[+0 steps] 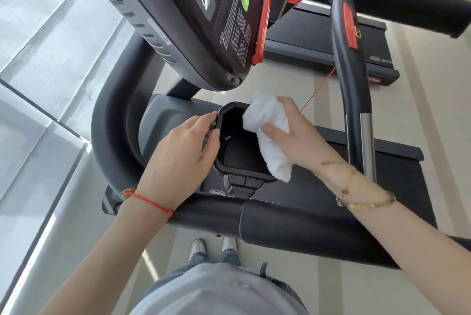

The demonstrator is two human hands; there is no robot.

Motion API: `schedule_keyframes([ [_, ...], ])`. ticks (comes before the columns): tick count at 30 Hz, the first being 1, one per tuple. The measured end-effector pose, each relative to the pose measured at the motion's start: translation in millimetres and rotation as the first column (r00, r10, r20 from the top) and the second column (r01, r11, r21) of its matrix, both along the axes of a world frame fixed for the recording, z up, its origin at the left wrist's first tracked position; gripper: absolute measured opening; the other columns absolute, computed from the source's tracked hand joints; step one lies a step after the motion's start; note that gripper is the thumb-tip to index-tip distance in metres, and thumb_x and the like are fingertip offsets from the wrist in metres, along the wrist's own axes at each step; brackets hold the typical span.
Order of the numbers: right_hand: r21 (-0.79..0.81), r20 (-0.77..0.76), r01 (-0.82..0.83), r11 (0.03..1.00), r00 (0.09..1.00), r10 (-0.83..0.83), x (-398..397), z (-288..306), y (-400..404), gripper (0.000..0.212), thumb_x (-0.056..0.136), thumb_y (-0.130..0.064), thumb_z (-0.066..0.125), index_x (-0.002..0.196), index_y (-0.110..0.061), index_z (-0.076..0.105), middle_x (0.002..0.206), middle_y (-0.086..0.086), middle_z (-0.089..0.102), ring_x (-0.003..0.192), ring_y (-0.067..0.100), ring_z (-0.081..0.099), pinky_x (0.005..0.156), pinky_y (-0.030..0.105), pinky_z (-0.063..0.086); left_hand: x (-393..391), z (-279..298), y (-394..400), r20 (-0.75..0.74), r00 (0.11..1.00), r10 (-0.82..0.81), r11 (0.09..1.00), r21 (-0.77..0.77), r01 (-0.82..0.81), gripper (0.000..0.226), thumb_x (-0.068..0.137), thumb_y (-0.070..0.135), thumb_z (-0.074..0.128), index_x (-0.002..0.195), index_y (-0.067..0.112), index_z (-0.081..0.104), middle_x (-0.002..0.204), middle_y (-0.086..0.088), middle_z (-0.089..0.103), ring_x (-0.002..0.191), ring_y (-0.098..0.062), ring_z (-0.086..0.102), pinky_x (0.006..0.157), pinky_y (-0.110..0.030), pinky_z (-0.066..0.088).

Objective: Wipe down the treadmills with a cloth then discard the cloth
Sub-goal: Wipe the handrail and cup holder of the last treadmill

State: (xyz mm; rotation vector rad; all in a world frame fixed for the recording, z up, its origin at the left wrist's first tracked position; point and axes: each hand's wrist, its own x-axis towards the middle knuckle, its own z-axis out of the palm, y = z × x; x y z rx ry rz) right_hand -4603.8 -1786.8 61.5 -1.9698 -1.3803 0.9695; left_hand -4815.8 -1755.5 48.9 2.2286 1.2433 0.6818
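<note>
A white cloth (267, 136) is bunched in my right hand (298, 133), thumb pressed on its front, at the right rim of a black cup-holder tray (239, 151) on the near treadmill. My left hand (183, 151) grips the tray's left rim, fingertips curled over its edge. The treadmill console (204, 16) hangs tilted above the tray. Below both wrists runs the padded front handlebar (280, 223). The lower end of the cloth hangs over the tray's near right corner.
A curved side handrail (354, 85) with a red stop tag rises on the right. A second treadmill's deck (318, 34) lies beyond it. A red safety cord (318, 90) stretches diagonally. A window pane (38, 85) borders the left. My shoes (214, 248) stand on pale flooring.
</note>
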Motion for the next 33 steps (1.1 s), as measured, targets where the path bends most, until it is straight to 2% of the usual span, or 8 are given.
schedule_keyframes([
  [9, 0.114, -0.054, -0.100, 0.988, 0.993, 0.107, 13, 4, -51, 0.054, 0.104, -0.020, 0.039, 0.152, -0.033, 0.020, 0.151, -0.014, 0.036, 0.136, 0.003, 0.036, 0.116, 0.031, 0.030, 1, -2, 2, 0.009, 1.000, 0.027, 1.000, 0.008, -0.027, 0.038, 0.098, 0.025, 0.048, 0.133, 0.014, 0.058, 0.111, 0.001, 0.068, 0.095, -0.013, 0.064, 0.088, -0.029, 0.053],
  [13, 0.155, -0.022, -0.268, 0.951, 0.961, 0.275, 23, 23, -73, 0.054, 0.104, -0.021, 0.039, 0.152, -0.036, 0.020, 0.154, -0.027, 0.027, 0.137, -0.012, 0.028, 0.111, 0.010, 0.024, 1, -1, 2, 0.031, 0.999, 0.040, 0.999, 0.003, -0.040, 0.035, 0.098, 0.022, 0.050, 0.131, 0.013, 0.061, 0.109, 0.002, 0.067, 0.095, -0.011, 0.063, 0.090, -0.033, 0.054],
  [18, 0.001, 0.137, -0.592, 0.806, 0.798, 0.587, -4, 34, -75, 0.051, 0.103, -0.025, 0.034, 0.153, -0.024, 0.022, 0.160, -0.008, 0.019, 0.145, -0.003, 0.013, 0.115, 0.013, 0.022, -5, 4, 2, 0.028, 0.999, 0.020, 1.000, 0.017, -0.021, 0.034, 0.099, 0.020, 0.049, 0.131, 0.016, 0.061, 0.112, 0.003, 0.068, 0.092, -0.007, 0.059, 0.088, -0.017, 0.044],
  [20, -0.043, 0.277, -0.619, 0.784, 0.747, 0.605, -21, 34, -64, 0.042, 0.104, -0.021, 0.036, 0.145, -0.010, 0.036, 0.149, 0.003, 0.038, 0.131, 0.001, 0.030, 0.104, 0.003, 0.021, -11, 8, 3, 0.035, 0.999, -0.011, 1.000, 0.015, 0.011, 0.033, 0.100, 0.020, 0.050, 0.130, 0.018, 0.062, 0.112, 0.005, 0.068, 0.096, -0.008, 0.062, 0.090, -0.017, 0.045],
  [22, -0.086, 0.361, -0.603, 0.793, 0.723, 0.589, -39, 33, -52, 0.030, 0.105, -0.026, 0.033, 0.120, -0.005, 0.049, 0.116, 0.005, 0.056, 0.103, 0.010, 0.049, 0.093, 0.019, 0.037, -18, 11, 6, 0.022, 0.998, -0.058, 0.998, 0.022, 0.058, 0.033, 0.100, 0.023, 0.049, 0.130, 0.019, 0.061, 0.114, 0.007, 0.067, 0.097, -0.008, 0.063, 0.092, -0.023, 0.049],
  [24, -0.189, 0.430, -0.554, 0.811, 0.696, 0.576, -58, 31, -41, 0.030, 0.104, -0.034, 0.026, 0.104, -0.009, 0.042, 0.093, 0.000, 0.055, 0.089, 0.019, 0.055, 0.082, 0.036, 0.044, -27, 13, 10, 0.008, 0.995, -0.097, 0.995, 0.023, 0.097, 0.034, 0.099, 0.024, 0.048, 0.130, 0.019, 0.061, 0.116, 0.007, 0.067, 0.096, -0.008, 0.063, 0.089, -0.028, 0.051],
  [30, -0.121, 0.576, -0.297, 0.947, 0.756, 0.311, -104, 18, -31, 0.036, 0.100, -0.048, 0.014, 0.092, -0.016, 0.029, 0.068, -0.008, 0.031, 0.060, 0.016, 0.035, 0.049, 0.029, 0.022, -51, 14, 23, 0.017, 0.986, -0.166, 0.986, 0.031, 0.166, 0.032, 0.099, 0.021, 0.049, 0.128, 0.019, 0.062, 0.112, 0.007, 0.068, 0.083, -0.004, 0.062, 0.079, -0.030, 0.052],
  [33, -0.108, 0.602, -0.136, 0.985, 0.780, 0.173, -119, 18, -29, 0.037, 0.101, -0.048, 0.019, 0.090, -0.016, 0.033, 0.067, -0.006, 0.030, 0.059, 0.015, 0.032, 0.049, 0.029, 0.017, -53, 12, 28, 0.019, 0.971, -0.237, 0.971, 0.017, 0.237, 0.032, 0.099, 0.020, 0.050, 0.129, 0.016, 0.061, 0.111, 0.005, 0.068, 0.085, -0.003, 0.063, 0.079, -0.036, 0.054],
])
